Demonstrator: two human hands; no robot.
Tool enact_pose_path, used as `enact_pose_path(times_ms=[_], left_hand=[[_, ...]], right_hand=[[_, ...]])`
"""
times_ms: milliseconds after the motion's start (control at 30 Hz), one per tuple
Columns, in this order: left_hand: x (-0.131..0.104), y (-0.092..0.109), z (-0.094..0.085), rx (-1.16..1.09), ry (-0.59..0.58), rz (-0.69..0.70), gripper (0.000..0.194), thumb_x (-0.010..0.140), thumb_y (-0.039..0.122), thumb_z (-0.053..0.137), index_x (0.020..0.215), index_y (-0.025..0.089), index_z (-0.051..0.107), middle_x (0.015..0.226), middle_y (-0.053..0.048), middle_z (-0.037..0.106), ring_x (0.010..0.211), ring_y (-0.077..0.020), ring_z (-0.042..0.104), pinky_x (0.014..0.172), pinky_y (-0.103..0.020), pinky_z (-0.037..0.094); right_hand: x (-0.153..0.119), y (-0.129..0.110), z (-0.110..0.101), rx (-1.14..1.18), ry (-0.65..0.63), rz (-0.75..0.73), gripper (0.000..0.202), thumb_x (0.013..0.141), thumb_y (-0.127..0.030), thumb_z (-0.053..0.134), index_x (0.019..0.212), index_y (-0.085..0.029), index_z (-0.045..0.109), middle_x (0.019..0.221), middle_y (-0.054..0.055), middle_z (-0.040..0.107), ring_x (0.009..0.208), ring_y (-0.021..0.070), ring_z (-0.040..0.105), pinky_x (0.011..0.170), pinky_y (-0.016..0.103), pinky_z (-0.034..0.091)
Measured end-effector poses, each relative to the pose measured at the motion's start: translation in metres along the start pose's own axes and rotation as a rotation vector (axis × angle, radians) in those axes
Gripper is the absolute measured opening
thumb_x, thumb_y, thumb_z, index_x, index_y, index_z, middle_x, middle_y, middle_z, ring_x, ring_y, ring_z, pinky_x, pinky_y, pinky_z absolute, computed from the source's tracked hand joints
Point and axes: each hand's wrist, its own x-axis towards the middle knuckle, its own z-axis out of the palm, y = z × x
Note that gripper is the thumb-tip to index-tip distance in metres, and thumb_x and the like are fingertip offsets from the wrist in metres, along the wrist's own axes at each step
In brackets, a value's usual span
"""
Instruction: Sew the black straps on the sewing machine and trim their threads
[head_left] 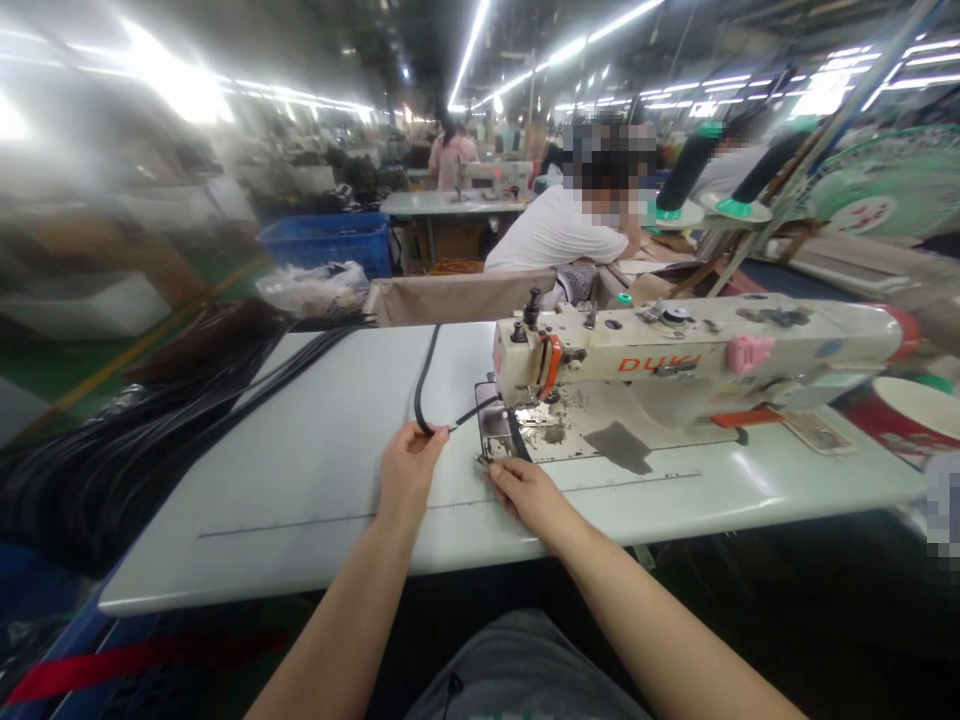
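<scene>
My left hand [411,465] is closed in a pinch on a narrow black strap [424,385], just left of the sewing machine [637,345]. From these fingers one length of the strap curves back to the table's far edge. Another short dark length reaches from the fingertips toward the machine's needle area. Close to the front of the needle plate [536,422], my right hand [529,490] has its thumb and fingers pressed together on a small metal piece [482,463], whose kind is too small to make out. The machine head hides the needle.
A thick bundle of black straps [97,460] hangs over the left edge of the white table [322,450]. Behind stand a fabric-lined bin [427,298] and a blue crate [326,243]. A person in white [555,225] leans beyond the machine. Thread cones [686,170] stand at right.
</scene>
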Motion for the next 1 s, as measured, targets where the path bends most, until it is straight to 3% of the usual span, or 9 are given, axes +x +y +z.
enact_pose_path(times_ms=[167,367,633,733,867,933,1000], left_hand=[[-0.028,0.009,-0.018,0.027,0.016,0.082,0.029,0.08,0.043,0.077,0.093,0.019,0.067,0.1,-0.007,0.078,0.097,-0.0222,0.073,0.092,-0.034,0.056],[-0.051,0.008,-0.03,0.037,0.034,0.111,0.026,0.083,0.042,0.075,0.095,0.021,0.066,0.105,-0.008,0.077,0.103,-0.0231,0.073,0.097,-0.036,0.056],[-0.068,0.01,-0.04,0.053,0.045,0.136,0.023,0.083,0.039,0.076,0.094,0.022,0.066,0.105,-0.008,0.076,0.102,-0.0234,0.073,0.098,-0.038,0.056],[-0.07,0.01,-0.044,0.056,0.045,0.125,0.024,0.083,0.04,0.076,0.096,0.022,0.067,0.106,-0.008,0.076,0.104,-0.0239,0.072,0.099,-0.038,0.056],[-0.067,0.007,-0.052,0.111,0.055,0.068,0.027,0.082,0.043,0.076,0.097,0.021,0.069,0.102,-0.008,0.077,0.101,-0.0243,0.073,0.094,-0.037,0.057],[-0.063,0.006,-0.058,0.164,0.016,0.053,0.026,0.083,0.044,0.075,0.096,0.022,0.069,0.101,-0.008,0.076,0.098,-0.0239,0.072,0.091,-0.037,0.057],[-0.057,0.006,-0.066,0.193,-0.055,0.069,0.024,0.082,0.043,0.074,0.091,0.021,0.069,0.104,-0.009,0.075,0.1,-0.0245,0.071,0.091,-0.037,0.056]], right_hand=[[0.014,-0.004,0.011,0.105,-0.104,0.092,0.052,0.081,-0.068,0.062,0.086,-0.016,0.062,0.056,-0.01,0.034,0.044,0.0058,0.021,0.044,0.021,0.013],[0.016,-0.014,0.024,0.16,-0.243,0.148,0.051,0.079,-0.065,0.066,0.088,-0.015,0.062,0.059,-0.008,0.039,0.044,0.004,0.019,0.043,0.02,0.009],[0.01,-0.017,0.035,0.131,-0.346,0.087,0.056,0.079,-0.074,0.064,0.083,-0.019,0.055,0.056,-0.012,0.028,0.045,0.0043,0.014,0.044,0.019,0.008],[0.008,-0.015,0.034,0.077,-0.325,0.023,0.055,0.081,-0.074,0.06,0.08,-0.019,0.053,0.055,-0.012,0.027,0.045,0.0054,0.017,0.044,0.019,0.011],[0.001,-0.013,0.025,-0.039,-0.23,-0.06,0.051,0.085,-0.07,0.059,0.076,-0.021,0.051,0.057,-0.008,0.038,0.049,0.0089,0.032,0.047,0.021,0.024],[-0.006,-0.014,0.015,-0.233,-0.088,-0.166,0.045,0.087,-0.062,0.063,0.073,-0.022,0.049,0.062,-0.006,0.043,0.056,0.0113,0.039,0.053,0.022,0.03],[-0.014,-0.014,0.004,-0.572,0.107,-0.312,0.037,0.093,-0.051,0.06,0.072,-0.022,0.05,0.069,-0.002,0.05,0.065,0.0145,0.047,0.061,0.025,0.036]])
